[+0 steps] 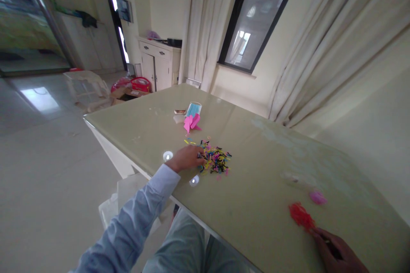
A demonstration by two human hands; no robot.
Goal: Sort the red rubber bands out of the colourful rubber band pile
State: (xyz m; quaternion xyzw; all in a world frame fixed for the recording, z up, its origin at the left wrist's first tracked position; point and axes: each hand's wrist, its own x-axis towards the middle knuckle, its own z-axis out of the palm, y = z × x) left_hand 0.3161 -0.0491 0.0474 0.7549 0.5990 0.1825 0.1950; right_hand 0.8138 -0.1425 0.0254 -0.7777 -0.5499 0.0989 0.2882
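A loose pile of small coloured rubber bands (219, 160), black, yellow, pink and blue, lies on the table. My left hand (187, 158) reaches over the pile's left edge, its fingers curled down among the bands; what they pinch is hidden. Far to the right sits a small heap of red bands (301, 215). At the near end of that heap my right hand (335, 247) has its thumb and forefinger pressed together, touching the red strands. Whatever is between those fingertips is too small to make out.
Two small clear round pieces (194, 180) flank my left wrist. Beyond the pile are pink cut shapes (191, 123), a blue face mask (194, 110) and a small brown item (180, 111). A pink bundle (317, 197) lies past the red heap. The glossy table's edge (118, 147) runs along the left.
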